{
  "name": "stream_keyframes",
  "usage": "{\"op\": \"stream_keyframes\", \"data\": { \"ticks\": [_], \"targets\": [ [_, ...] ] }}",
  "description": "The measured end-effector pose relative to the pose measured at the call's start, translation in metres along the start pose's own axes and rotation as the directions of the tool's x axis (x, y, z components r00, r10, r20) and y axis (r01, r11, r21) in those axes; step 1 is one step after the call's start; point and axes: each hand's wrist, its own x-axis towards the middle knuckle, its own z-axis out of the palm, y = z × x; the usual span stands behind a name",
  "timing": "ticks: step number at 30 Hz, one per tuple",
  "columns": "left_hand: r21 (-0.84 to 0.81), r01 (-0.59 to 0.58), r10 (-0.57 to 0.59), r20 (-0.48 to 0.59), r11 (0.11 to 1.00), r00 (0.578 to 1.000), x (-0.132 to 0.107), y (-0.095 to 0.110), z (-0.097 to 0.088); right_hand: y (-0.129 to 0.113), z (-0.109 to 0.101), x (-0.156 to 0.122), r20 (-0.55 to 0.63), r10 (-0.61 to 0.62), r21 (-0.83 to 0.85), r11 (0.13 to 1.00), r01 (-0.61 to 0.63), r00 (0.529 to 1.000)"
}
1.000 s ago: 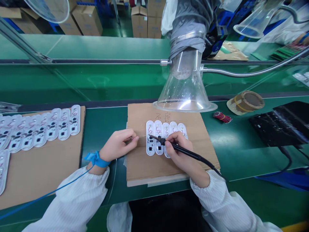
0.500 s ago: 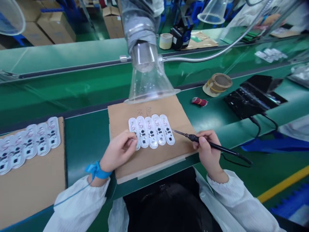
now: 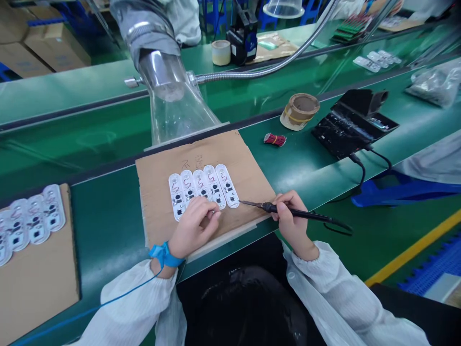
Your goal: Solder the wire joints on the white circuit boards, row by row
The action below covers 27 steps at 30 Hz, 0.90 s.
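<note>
Left hand: My left hand (image 3: 196,226) lies across the lower ends of the boards, fingers curved and relaxed; I cannot tell whether they grip or merely rest.

Right hand: My fingers are clenched on a slim black-handled soldering iron (image 3: 298,210), its metal tip just beside the lower end of the rightmost board.

Workpiece: A row of five white oblong circuit boards (image 3: 201,186) lies side by side, with thin red wires on their faces, at the centre of a brown cardboard sheet (image 3: 239,163) near the front edge of the green tabletop (image 3: 104,240).

Handling: The boards should be light, stiff and brittle. Take hold by the long edges, clear of the wires.

Rest: A second brown cardboard sheet (image 3: 39,288) at the tabletop's left edge carries more white boards (image 3: 36,221). Behind the work stand a clear plastic fume-extraction funnel (image 3: 176,117), a bundle of red wires (image 3: 274,140) and a brown tape roll (image 3: 299,111). A blue wrist strap (image 3: 164,254) circles my left wrist.
</note>
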Motion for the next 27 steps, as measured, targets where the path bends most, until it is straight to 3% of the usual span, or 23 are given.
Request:
{"op": "stream_keyframes", "data": {
  "ticks": [23,27],
  "targets": [
    [0.000,0.025,-0.025,0.029,1.000,0.999,-0.0003,-0.0015,0.0010,0.0001,-0.0026,-0.0030,0.071,-0.021,-0.024,0.999,0.023,0.997],
    [0.004,0.031,-0.031,0.037,1.000,0.999,-0.0010,-0.0013,0.0001,-0.0024,-0.0028,-0.0030,0.127,-0.007,-0.068,0.998,0.016,0.992]
  ]
}}
